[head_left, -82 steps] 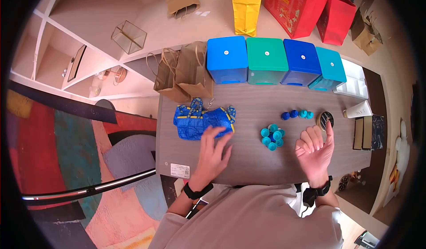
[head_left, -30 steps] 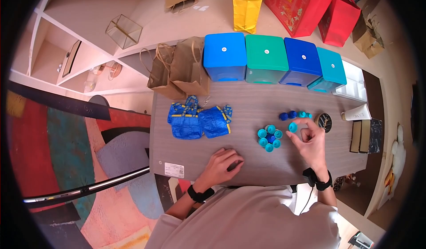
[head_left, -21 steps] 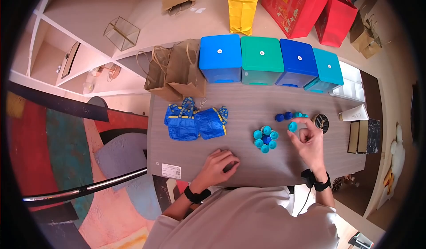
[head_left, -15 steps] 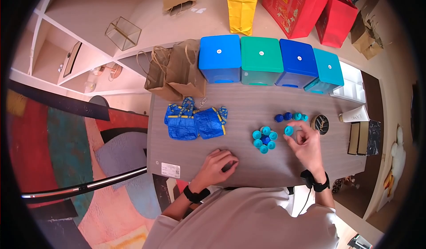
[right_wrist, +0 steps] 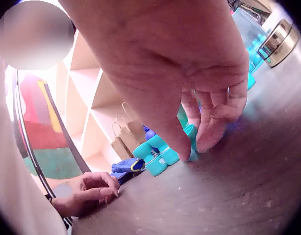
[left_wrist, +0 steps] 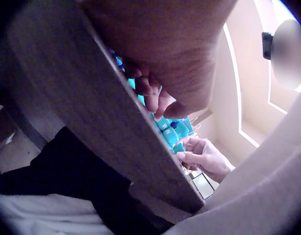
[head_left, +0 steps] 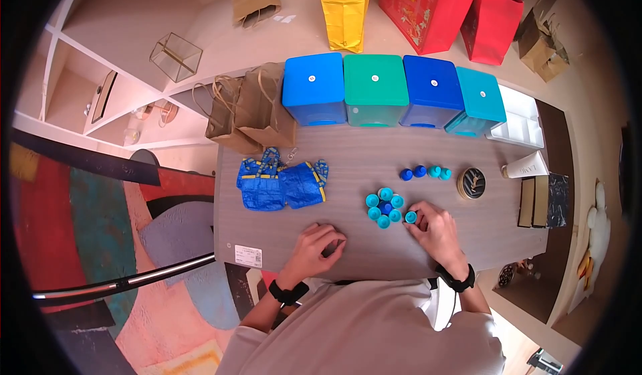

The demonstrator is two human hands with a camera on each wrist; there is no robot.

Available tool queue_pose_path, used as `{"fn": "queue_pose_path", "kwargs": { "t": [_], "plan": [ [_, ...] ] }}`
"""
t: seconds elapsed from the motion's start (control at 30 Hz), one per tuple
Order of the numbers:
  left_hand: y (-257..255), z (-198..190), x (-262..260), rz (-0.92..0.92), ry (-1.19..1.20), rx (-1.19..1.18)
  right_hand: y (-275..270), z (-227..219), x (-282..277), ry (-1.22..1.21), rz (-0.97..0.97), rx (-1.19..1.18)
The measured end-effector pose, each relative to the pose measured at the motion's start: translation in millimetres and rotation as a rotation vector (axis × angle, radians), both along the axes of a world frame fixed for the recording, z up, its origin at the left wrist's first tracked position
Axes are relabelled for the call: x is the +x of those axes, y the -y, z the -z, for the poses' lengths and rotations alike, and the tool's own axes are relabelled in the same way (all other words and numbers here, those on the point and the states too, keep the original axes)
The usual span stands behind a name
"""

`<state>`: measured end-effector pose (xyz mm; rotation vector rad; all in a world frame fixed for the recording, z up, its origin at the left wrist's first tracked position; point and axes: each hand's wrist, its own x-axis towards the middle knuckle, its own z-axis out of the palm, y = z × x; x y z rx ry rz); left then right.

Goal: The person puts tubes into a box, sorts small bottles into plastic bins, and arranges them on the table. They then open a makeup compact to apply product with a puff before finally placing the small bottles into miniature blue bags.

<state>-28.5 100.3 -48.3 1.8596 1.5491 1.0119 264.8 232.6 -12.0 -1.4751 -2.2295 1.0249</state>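
My right hand [head_left: 438, 238] pinches a small teal cup [head_left: 410, 217] between thumb and fingers, low at the tabletop. Just left of it, several teal cups [head_left: 383, 222] form a ring around a dark blue piece [head_left: 385, 208]. In the right wrist view the held teal cup [right_wrist: 190, 131] is partly hidden by the fingers, close beside the ring's cups [right_wrist: 157, 166]. My left hand [head_left: 311, 251] rests on the table near its front edge, fingers loosely curled, holding nothing. Behind the ring stand two dark blue pieces [head_left: 419, 171] and two teal pieces [head_left: 435, 171].
Two blue bags [head_left: 262, 193] lie at the left, with brown paper bags [head_left: 265, 111] behind. Four lidded boxes [head_left: 376, 80] line the back. A round tin [head_left: 471, 183], a white tube [head_left: 525, 166] and dark boxes [head_left: 543, 201] are at the right.
My right hand has moved down and toward the ring with the teal cup, which is now at the tabletop. The left hand stays about where it was; the head view has shifted slightly.
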Motion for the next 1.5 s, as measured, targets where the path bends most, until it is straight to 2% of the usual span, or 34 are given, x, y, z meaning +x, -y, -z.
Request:
{"fn": "queue_pose_path", "kwargs": {
  "t": [0.1, 0.17, 0.23, 0.37, 0.5, 0.57, 0.67, 0.7, 0.77, 0.8, 0.83, 0.9, 0.93, 0.97, 1.03, 1.07, 1.13, 1.17, 1.23, 1.27, 1.33, 1.47, 1.5],
  "plan": [
    [1, -2, 0, -0.006, -0.015, 0.005, -1, -6, 10, 0.048, -0.081, 0.063],
    [0, -1, 2, -0.011, -0.02, 0.014, -5, -27, 15, 0.087, -0.136, 0.113],
    [2, 2, 1, -0.023, -0.012, 0.02, -10, -73, 21, 0.149, -0.266, 0.263],
    [2, 1, 3, -0.017, -0.011, 0.037, -11, -160, 15, 0.112, -0.38, 0.379],
    [0, 4, 1, -0.008, -0.037, 0.047, 11, -229, 1, -0.197, -0.821, 0.724],
    [3, 5, 3, -0.009, -0.045, 0.052, 22, -247, -8, -0.435, -0.912, 0.756],
    [2, 3, 3, -0.012, -0.023, 0.083, 44, -275, -16, -0.487, -0.968, 0.767],
    [3, 4, 4, -0.025, -0.017, 0.079, 49, -276, -22, -0.484, -0.974, 0.767],
    [4, 7, 6, -0.031, 0.002, 0.075, 59, -272, -35, -0.678, -0.726, 0.996],
    [4, 8, 5, -0.016, -0.003, 0.075, 99, -254, -31, -0.588, -0.369, 1.006],
    [4, 8, 4, 0.001, -0.011, 0.077, 98, -255, -29, -0.576, -0.362, 1.01],
    [4, 6, 3, 0.015, -0.027, 0.076, 94, -262, -22, -0.444, -0.449, 1.2],
    [3, 4, 3, 0.016, -0.048, 0.074, 120, -296, -31, -0.304, -0.227, 0.77],
    [3, 2, 3, 0.024, -0.048, 0.083, 119, -296, -30, -0.301, -0.22, 0.779],
    [2, -1, 4, 0.02, -0.056, 0.082, 109, -295, -28, -0.367, -0.385, 0.87],
    [4, 0, 3, 0.024, -0.055, 0.088, 104, -291, -35, -0.363, -0.383, 0.876],
    [4, 6, 5, 0.006, -0.033, 0.104, 90, -268, -50, -0.609, -0.542, 0.99],
    [5, 8, 6, 0.019, -0.021, 0.107, 80, -245, -48, -0.614, -0.643, 1.103],
    [3, 10, 3, 0.017, -0.03, 0.119, 64, -246, -43, -0.372, -0.855, 1.107],
    [4, 9, 4, 0.011, -0.034, 0.111, 64, -246, -38, -0.359, -0.867, 1.111],
    [4, 9, 3, -0.001, -0.028, 0.117, 59, -245, -24, -0.128, -1.069, 0.821],
    [5, 3, 5, -0.041, -0.007, 0.095, 48, -224, 5, -0.006, -1.049, 0.669],
    [5, 2, 6, -0.058, -0.005, 0.097, 48, -214, 12, -0.036, -0.902, 0.569]
  ]
}}
